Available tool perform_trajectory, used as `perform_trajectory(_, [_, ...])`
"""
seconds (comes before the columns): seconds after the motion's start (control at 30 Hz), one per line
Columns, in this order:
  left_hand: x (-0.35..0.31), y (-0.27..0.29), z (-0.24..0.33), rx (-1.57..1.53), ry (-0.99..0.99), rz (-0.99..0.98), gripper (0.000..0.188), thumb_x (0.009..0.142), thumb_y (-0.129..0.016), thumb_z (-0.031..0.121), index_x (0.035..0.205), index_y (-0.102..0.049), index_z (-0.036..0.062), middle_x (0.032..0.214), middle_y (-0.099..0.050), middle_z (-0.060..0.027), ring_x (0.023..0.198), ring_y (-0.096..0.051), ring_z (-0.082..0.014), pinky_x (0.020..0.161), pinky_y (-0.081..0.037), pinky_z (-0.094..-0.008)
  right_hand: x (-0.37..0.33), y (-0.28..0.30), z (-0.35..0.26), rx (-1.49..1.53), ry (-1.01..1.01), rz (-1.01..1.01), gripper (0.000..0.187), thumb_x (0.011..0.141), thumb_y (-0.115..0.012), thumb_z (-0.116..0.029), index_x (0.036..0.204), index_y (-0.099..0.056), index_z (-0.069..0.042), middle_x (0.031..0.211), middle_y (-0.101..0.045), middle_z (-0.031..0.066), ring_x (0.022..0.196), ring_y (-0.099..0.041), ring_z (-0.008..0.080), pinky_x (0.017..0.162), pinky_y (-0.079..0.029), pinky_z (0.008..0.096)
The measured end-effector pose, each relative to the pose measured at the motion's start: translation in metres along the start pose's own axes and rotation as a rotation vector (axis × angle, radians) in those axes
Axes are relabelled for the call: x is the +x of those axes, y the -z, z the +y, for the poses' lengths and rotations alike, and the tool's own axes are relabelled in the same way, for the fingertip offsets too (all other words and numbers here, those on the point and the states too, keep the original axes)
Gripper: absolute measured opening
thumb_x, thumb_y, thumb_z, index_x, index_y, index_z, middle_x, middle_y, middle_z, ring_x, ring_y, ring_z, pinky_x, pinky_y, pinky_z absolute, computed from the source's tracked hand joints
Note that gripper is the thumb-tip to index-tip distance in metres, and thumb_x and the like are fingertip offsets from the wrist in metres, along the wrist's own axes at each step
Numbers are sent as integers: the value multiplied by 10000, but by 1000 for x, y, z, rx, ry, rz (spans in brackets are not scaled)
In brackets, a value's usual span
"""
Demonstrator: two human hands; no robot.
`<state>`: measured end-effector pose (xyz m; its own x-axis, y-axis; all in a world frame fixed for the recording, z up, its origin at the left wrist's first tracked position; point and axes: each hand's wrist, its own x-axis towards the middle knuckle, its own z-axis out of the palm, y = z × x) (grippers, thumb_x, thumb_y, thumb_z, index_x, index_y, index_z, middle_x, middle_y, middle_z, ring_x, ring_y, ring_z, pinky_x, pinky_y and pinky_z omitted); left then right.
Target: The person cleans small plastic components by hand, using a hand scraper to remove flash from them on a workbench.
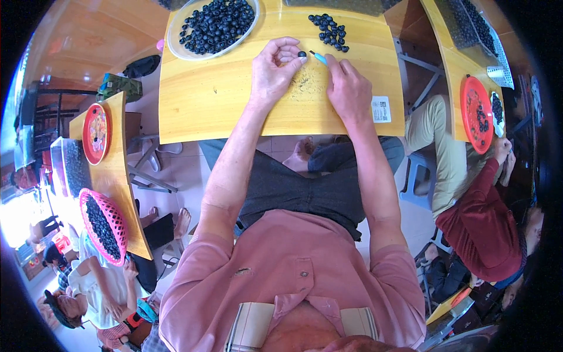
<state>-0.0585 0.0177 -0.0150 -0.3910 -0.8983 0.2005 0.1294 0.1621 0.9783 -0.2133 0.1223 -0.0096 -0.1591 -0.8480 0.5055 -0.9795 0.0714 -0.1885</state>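
Head view: above a wooden table [223, 111], a left hand [278, 67] pinches a small dark ball [302, 54]; a right hand [347, 88] clasps a blue tool [319, 57], its rear hidden. A bowl [176, 46] of dark balls is cropped above.

The worktop [223, 111] is bright and evenly lit, its wood grain fairly clear. Strong white glare burns out detail at the far left, while the far right falls dim. The fisheye bends edges toward the rim, tilting the left side worktop [117, 167]; small details there look soft, and black fills the corners.
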Motion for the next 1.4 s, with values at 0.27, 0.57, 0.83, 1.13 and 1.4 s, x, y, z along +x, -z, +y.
perform_trajectory(0.27, [20, 37, 13, 300, -291, 348, 178, 851, -796, 8, 1022, -744, 15, 970, -691, -51, 803, -671, -120, 754, -553, -258, -4, -3, 6, 10, -35, 125, 376, 830, -706, -50, 1200, -672, -109, 837, -623, 58, 730, -686, 252, 607, -568, 394])
perform_trajectory(0.57, [73, 67, 55, 1072, -597, 136, 285, 889, -680, -10, 1164, -710, 59, 1181, -708, -150, 1119, -683, -294, 968, -568, -404, 1, -3, 6, 83, -77, 228, 295, 894, -686, -66, 1187, -670, -102, 810, -601, 61, 700, -668, 264, 578, -539, 401])
perform_trajectory(0.83, [110, -12, -9, 934, -385, -214, 244, 951, -644, 142, 1164, -728, 56, 1118, -690, -203, 1068, -670, -388, 963, -547, -465, 0, -5, 4, 55, -100, 230, 260, 914, -674, -90, 1173, -659, -104, 806, -596, 61, 688, -664, 269, 573, -535, 411])
perform_trajectory(1.13, [113, -12, -19, 960, -341, -299, 167, 918, -691, 143, 1044, -751, 52, 1037, -696, -190, 1036, -662, -372, 942, -519, -473, -1, -6, 6, 60, -85, 259, 237, 920, -669, -98, 1157, -666, -105, 794, -592, 59, 685, -666, 266, 566, -531, 408])
perform_trajectory(1.4, [84, 3, -2, 708, -214, -45, 200, 813, -811, 136, 974, -768, 27, 966, -717, -164, 844, -703, -297, 805, -568, -404, -1, -7, 6, 89, -87, 239, 244, 915, -675, -94, 1159, -677, -100, 796, -597, 68, 686, -665, 275, 574, -530, 414])
